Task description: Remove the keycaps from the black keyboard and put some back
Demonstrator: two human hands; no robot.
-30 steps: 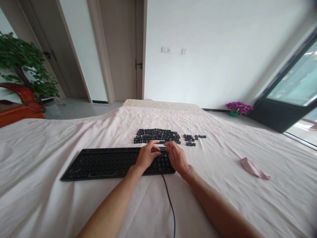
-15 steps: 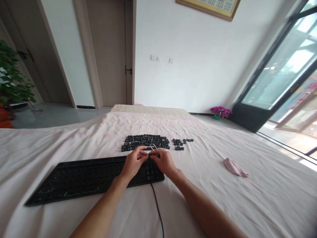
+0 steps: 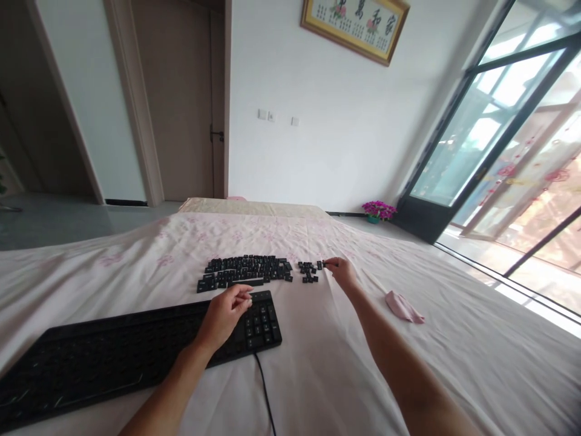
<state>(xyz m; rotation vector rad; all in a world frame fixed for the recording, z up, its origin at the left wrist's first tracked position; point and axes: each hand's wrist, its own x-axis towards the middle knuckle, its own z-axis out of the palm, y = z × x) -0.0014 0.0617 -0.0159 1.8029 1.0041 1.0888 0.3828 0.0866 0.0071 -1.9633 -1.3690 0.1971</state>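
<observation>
A black keyboard [image 3: 136, 333] lies at an angle on the pale pink cloth, with keycaps on its number pad and most of its main area bare of caps. My left hand [image 3: 226, 312] hovers over its right part beside the number pad, fingers curled together; what they hold, if anything, is hidden. Farther right, my right hand [image 3: 342, 272] reaches to a small group of loose black keycaps [image 3: 308, 267], thumb and fingertips pinched on a keycap [image 3: 324, 263] at its right end. A larger batch of loose keycaps [image 3: 247, 266] lies behind the keyboard.
A long spacebar cap [image 3: 247, 282] lies at the front of the larger batch. The keyboard's cable [image 3: 264, 387] runs toward me over the cloth [image 3: 327, 363]. A crumpled pink cloth [image 3: 403, 307] lies to the right. Beyond the bed-like surface stand purple flowers [image 3: 379, 210] and a glass door.
My hands were together over the number pad with a thin wire tool; now they are apart. The right hand has moved right to the small keycap group. The wire tool no longer shows. The view has shifted.
</observation>
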